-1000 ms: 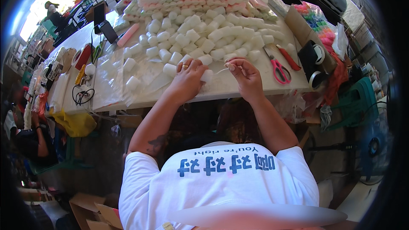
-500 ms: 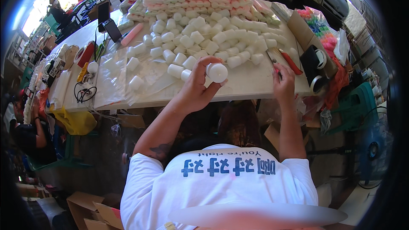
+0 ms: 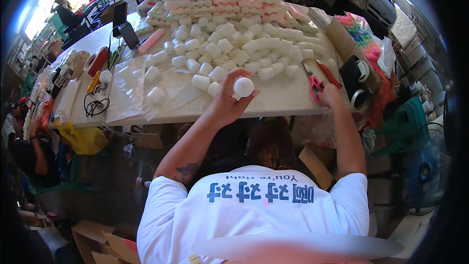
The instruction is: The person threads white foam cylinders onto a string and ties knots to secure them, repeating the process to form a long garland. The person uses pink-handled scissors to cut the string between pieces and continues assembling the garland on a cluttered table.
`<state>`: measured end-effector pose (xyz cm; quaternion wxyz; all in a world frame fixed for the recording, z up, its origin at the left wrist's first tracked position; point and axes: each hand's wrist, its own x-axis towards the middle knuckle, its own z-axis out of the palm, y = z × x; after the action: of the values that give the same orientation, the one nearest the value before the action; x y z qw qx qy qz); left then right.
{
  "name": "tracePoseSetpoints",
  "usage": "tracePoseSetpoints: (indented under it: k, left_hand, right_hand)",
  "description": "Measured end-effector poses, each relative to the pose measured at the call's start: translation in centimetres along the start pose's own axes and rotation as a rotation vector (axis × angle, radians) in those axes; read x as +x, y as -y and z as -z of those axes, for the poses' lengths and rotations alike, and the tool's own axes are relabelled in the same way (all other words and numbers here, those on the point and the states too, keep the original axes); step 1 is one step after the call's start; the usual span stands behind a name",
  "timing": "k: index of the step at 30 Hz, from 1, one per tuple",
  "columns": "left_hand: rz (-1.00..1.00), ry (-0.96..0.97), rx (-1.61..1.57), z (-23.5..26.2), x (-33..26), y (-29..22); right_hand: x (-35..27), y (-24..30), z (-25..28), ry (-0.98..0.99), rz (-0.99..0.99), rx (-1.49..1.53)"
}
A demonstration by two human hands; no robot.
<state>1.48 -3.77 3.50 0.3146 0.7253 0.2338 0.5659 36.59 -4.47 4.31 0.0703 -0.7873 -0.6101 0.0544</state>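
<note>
A short white cylinder [image 3: 243, 87] is gripped between the fingers and thumb of my left hand [image 3: 227, 95], its round end with a small centre mark facing up. Loose cylinders of the same look form a large heap [image 3: 229, 44] beyond it, and a few lie close by my knuckles. Pink-handled scissors [image 3: 315, 88] lie on the table at the right, blades pointing away. Just right of their handles is my right hand [image 3: 331, 95], by the lower end of a red-handled tool [image 3: 330, 75]. Its fingertips are partly hidden, so I cannot tell whether they grip anything.
Packed bundles of white and pink rolls [image 3: 215, 1] are stacked at the table's far side. A clear plastic bag [image 3: 128, 88], a cable [image 3: 97, 106] and a pink tube [image 3: 151, 40] lie left. A cardboard box [image 3: 343, 36] and a black holder [image 3: 355, 71] stand right.
My right hand has moved right and down, off the scissors, whose pink handles now show. My left hand keeps the white cylinder, which has shifted slightly left.
</note>
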Motion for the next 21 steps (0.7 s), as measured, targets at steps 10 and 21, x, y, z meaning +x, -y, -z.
tracePoseSetpoints:
  k: [10, 21]
  left_hand:
    - [0.018, -0.127, 0.167, -0.3, 0.5, -0.2]
    - [0.066, -0.090, 0.314, -1.2, 0.3, 0.4]
  right_hand:
    - [-8.2, 3.4, 0.6, 0.347, 0.117, 1.827]
    - [-12.5, 14.4, 5.7, -0.507, 0.820, 1.584]
